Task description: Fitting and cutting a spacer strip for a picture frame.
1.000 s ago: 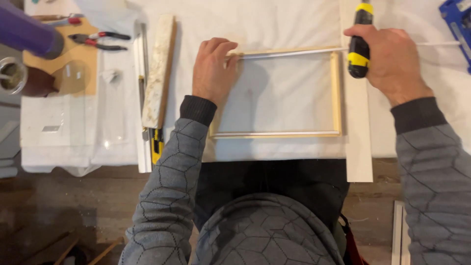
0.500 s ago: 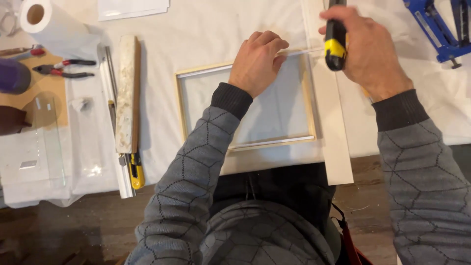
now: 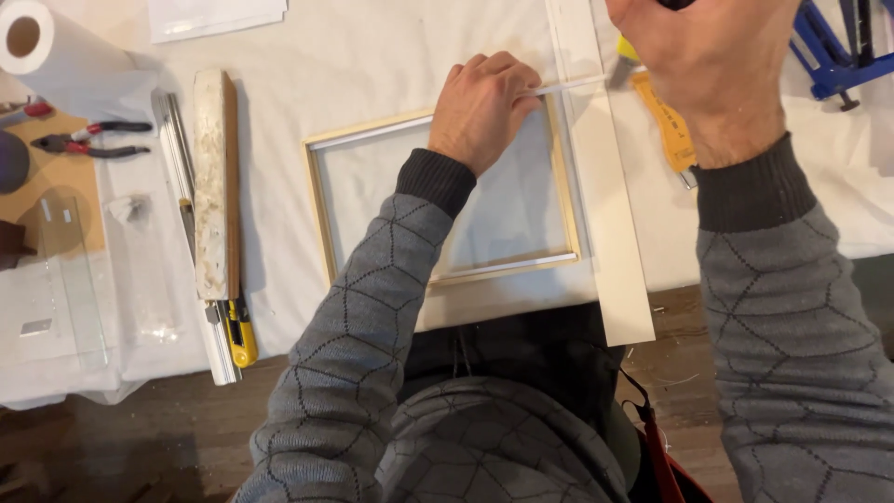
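Left hand (image 3: 484,112) is resting knuckles-up on the top rail of the pale wooden frame (image 3: 321,200), fingers curled and pinching a thin white strip (image 3: 570,85) that is running out toward 3 o'clock across the frame's top right corner. The frame is lying flat at the centre of the white-covered surface (image 3: 372,56), its long sides running 9 to 3 o'clock.

Right hand (image 3: 712,70) is hovering at 1 o'clock, raised above the surface, fingers closed around a dark-handled object that is mostly cut off by the upper edge; what kind of tool it is cannot be told. A yellow tool (image 3: 666,116) is lying under that hand.

A long white board (image 3: 610,233) is lying along the frame's right side, running 12 to 6 o'clock. At 9 o'clock of the frame a worn wooden block (image 3: 212,177) is lying beside a metal rule (image 3: 172,140) and a yellow-handled knife (image 3: 242,335). Red-handled pliers (image 3: 88,144) are lying further out at 9 o'clock. A white paper roll (image 3: 51,51) is sitting at 10 o'clock, a white sheet (image 3: 219,14) at 11 o'clock, a blue clamp (image 3: 833,56) at 2 o'clock.
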